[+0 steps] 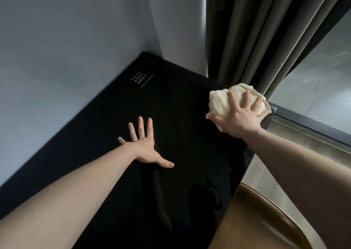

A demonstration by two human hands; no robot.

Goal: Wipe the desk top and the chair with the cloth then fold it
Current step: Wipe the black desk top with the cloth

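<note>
left hand [144,147] lying flat on black tabletop [117,119], fingers [141,128] spread | right hand [239,115] pressing bunched cloth [218,101] at far tabletop edge, fingers splayed over it

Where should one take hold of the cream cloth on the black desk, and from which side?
Grip the bunched top of the crumpled cream terry cloth, coming from above. It lies as a soft mound at the far right corner of the glossy black desk top, and the right hand already spreads over it. The grey curtain hangs close behind it.
</note>
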